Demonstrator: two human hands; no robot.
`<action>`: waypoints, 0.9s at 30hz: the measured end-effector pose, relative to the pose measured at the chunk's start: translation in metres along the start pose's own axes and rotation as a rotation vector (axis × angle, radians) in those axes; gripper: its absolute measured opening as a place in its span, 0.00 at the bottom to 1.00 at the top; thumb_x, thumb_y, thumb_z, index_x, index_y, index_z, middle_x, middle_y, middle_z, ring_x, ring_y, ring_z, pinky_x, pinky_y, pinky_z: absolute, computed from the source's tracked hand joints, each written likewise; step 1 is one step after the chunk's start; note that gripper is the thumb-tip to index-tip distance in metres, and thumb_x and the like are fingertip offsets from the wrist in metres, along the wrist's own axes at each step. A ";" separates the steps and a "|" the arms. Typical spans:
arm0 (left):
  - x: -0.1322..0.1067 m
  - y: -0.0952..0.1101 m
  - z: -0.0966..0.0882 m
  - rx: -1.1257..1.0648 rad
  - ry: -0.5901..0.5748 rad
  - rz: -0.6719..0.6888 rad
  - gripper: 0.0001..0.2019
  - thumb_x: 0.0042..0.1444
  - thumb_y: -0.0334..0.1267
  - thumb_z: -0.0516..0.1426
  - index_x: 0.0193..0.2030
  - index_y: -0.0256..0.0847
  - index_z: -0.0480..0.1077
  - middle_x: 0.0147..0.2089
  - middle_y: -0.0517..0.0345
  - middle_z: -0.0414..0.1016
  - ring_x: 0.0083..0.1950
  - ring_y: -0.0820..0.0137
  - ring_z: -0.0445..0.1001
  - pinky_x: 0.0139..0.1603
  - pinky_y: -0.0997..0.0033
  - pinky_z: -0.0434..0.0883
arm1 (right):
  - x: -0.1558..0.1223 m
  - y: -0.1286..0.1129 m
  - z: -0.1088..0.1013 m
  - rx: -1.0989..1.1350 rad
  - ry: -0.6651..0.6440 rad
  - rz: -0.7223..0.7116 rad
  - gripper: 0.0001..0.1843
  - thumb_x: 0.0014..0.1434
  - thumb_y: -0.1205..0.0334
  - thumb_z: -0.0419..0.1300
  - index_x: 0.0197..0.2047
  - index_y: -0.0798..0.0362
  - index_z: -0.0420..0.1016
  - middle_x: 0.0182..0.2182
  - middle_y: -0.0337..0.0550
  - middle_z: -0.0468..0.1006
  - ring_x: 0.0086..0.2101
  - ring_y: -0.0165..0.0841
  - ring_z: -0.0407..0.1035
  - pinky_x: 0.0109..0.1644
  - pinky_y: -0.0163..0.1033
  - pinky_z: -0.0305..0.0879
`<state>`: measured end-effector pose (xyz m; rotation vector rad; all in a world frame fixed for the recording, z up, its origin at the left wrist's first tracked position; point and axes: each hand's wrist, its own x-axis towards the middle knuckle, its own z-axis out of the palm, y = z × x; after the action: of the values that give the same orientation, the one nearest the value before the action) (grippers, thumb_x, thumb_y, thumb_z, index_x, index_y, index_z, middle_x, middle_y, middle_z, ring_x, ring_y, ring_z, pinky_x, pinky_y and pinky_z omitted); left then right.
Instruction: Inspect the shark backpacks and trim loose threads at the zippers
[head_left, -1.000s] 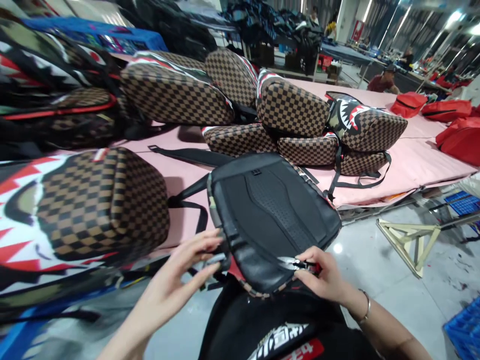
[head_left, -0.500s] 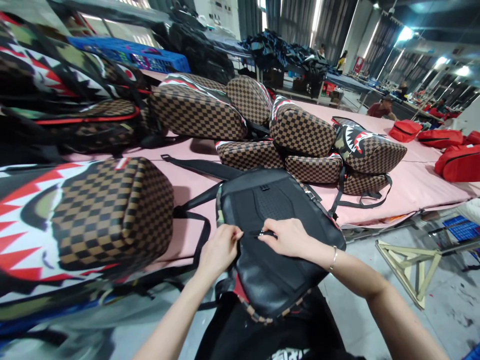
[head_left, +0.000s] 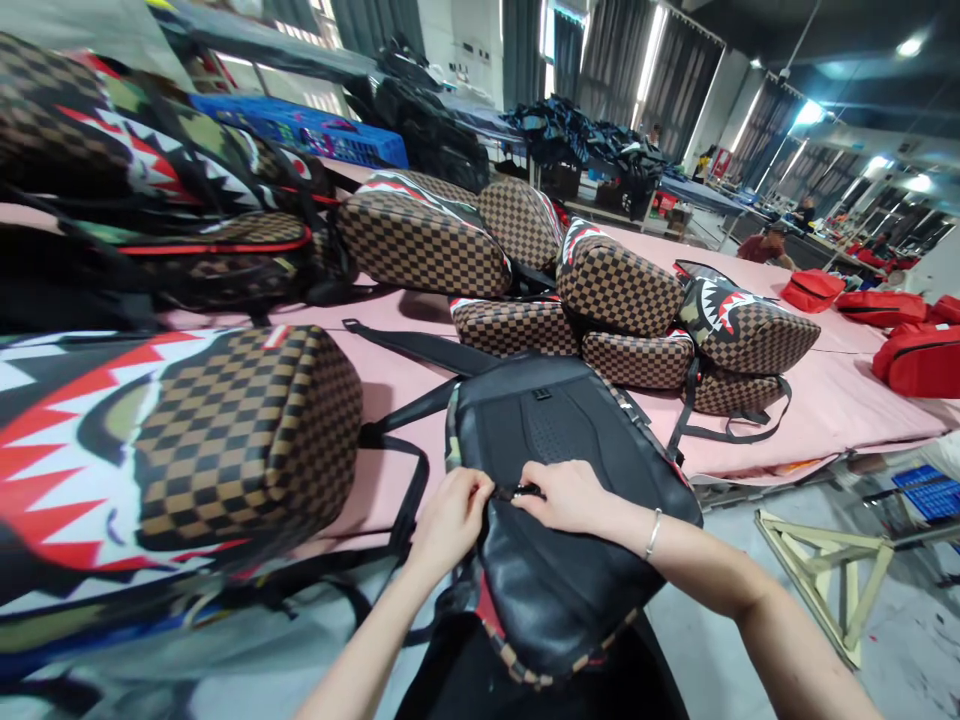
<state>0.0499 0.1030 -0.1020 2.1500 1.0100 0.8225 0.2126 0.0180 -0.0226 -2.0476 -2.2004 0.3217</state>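
A black backpack [head_left: 577,590] lies with its back panel facing up, its lower end at my lap and its upper end on the pink-covered table [head_left: 795,420]. Across the panel runs a short zipper [head_left: 505,492]. My left hand [head_left: 452,515] is closed, pinching the backpack's panel at the left end of that zipper. The fingers of my right hand [head_left: 564,495] are closed around a dark zipper pull [head_left: 530,490] just to the right. Black shoulder straps [head_left: 427,350] stretch out leftward from the bag over the table.
To the left lies a brown checkered backpack [head_left: 217,440] with a shark-mouth print. More checkered backpacks [head_left: 427,235] are piled behind, and red bags [head_left: 919,350] lie at the far right. A blue crate [head_left: 300,130] stands at the back. A person [head_left: 765,245] is beyond the table.
The whole view has shifted, so everything sits slightly lower and further right. Both hands keep their pinch by the zipper, with more of its dark pull showing between them.
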 end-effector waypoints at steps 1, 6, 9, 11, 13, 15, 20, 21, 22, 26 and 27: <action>0.000 0.000 0.000 -0.005 -0.005 0.000 0.10 0.57 0.43 0.46 0.27 0.43 0.61 0.30 0.56 0.66 0.35 0.64 0.68 0.38 0.64 0.66 | 0.000 -0.001 0.001 0.001 0.004 0.004 0.14 0.61 0.50 0.52 0.45 0.49 0.66 0.35 0.42 0.79 0.37 0.38 0.74 0.37 0.37 0.62; -0.006 0.006 0.000 0.011 -0.005 -0.015 0.10 0.58 0.40 0.45 0.28 0.43 0.60 0.31 0.56 0.66 0.35 0.65 0.68 0.39 0.63 0.66 | -0.006 -0.006 0.010 0.002 0.028 0.011 0.10 0.62 0.53 0.52 0.41 0.49 0.68 0.34 0.42 0.79 0.36 0.36 0.75 0.36 0.35 0.60; -0.010 0.011 0.001 0.031 0.004 -0.040 0.09 0.58 0.36 0.44 0.27 0.43 0.60 0.31 0.56 0.66 0.35 0.67 0.68 0.39 0.65 0.66 | -0.008 -0.002 0.019 0.024 0.079 0.015 0.08 0.62 0.57 0.51 0.40 0.50 0.68 0.32 0.41 0.79 0.34 0.35 0.75 0.33 0.34 0.59; -0.011 0.012 0.002 0.036 0.010 -0.067 0.08 0.57 0.35 0.45 0.28 0.43 0.60 0.32 0.56 0.66 0.35 0.68 0.68 0.38 0.67 0.66 | -0.006 0.004 0.025 0.051 0.099 -0.020 0.09 0.62 0.57 0.51 0.39 0.50 0.69 0.29 0.41 0.79 0.31 0.35 0.75 0.32 0.34 0.58; -0.012 0.013 0.003 0.031 0.012 -0.091 0.07 0.56 0.34 0.46 0.28 0.43 0.60 0.32 0.56 0.66 0.35 0.68 0.67 0.37 0.68 0.65 | -0.004 0.008 0.031 0.068 0.111 -0.061 0.09 0.62 0.57 0.50 0.39 0.50 0.69 0.27 0.41 0.78 0.29 0.36 0.74 0.30 0.34 0.58; -0.013 0.014 0.004 0.018 0.008 -0.107 0.06 0.56 0.33 0.47 0.28 0.43 0.61 0.33 0.56 0.65 0.35 0.68 0.67 0.38 0.68 0.65 | -0.002 0.012 0.037 0.083 0.124 -0.080 0.09 0.62 0.58 0.49 0.38 0.50 0.69 0.27 0.41 0.78 0.28 0.36 0.74 0.30 0.35 0.59; -0.014 0.012 0.004 -0.050 -0.014 -0.123 0.07 0.56 0.34 0.47 0.28 0.42 0.61 0.33 0.56 0.65 0.36 0.67 0.66 0.39 0.66 0.63 | 0.001 0.017 0.046 0.192 0.171 -0.080 0.10 0.61 0.58 0.49 0.34 0.48 0.70 0.29 0.41 0.79 0.30 0.37 0.75 0.31 0.35 0.63; -0.013 0.010 0.003 -0.067 -0.011 -0.131 0.07 0.56 0.35 0.47 0.28 0.42 0.62 0.33 0.56 0.65 0.36 0.67 0.66 0.39 0.66 0.63 | 0.001 0.018 0.046 0.226 0.181 -0.074 0.10 0.61 0.58 0.49 0.34 0.48 0.70 0.28 0.41 0.79 0.30 0.37 0.75 0.31 0.35 0.63; -0.011 0.008 0.002 -0.083 -0.005 -0.143 0.07 0.56 0.35 0.48 0.28 0.42 0.62 0.33 0.56 0.66 0.36 0.68 0.66 0.40 0.66 0.64 | 0.000 0.019 0.046 0.267 0.190 -0.065 0.11 0.60 0.56 0.49 0.33 0.48 0.70 0.28 0.41 0.78 0.30 0.37 0.75 0.31 0.35 0.64; 0.015 -0.008 -0.006 -0.129 0.045 -0.236 0.08 0.58 0.38 0.51 0.30 0.38 0.65 0.33 0.58 0.68 0.36 0.70 0.68 0.40 0.65 0.66 | -0.014 0.019 0.043 0.553 0.195 -0.023 0.13 0.57 0.48 0.52 0.32 0.45 0.71 0.28 0.41 0.78 0.28 0.36 0.74 0.32 0.36 0.69; 0.026 -0.014 -0.010 -0.131 0.069 -0.277 0.09 0.58 0.40 0.52 0.32 0.37 0.67 0.33 0.58 0.69 0.36 0.71 0.69 0.40 0.65 0.67 | -0.020 0.019 0.042 0.644 0.188 -0.008 0.13 0.54 0.45 0.55 0.32 0.44 0.71 0.28 0.41 0.78 0.28 0.36 0.75 0.33 0.37 0.70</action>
<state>0.0501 0.1334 -0.0991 1.8317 1.2216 0.8080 0.2234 -0.0040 -0.0663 -1.6331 -1.6937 0.6973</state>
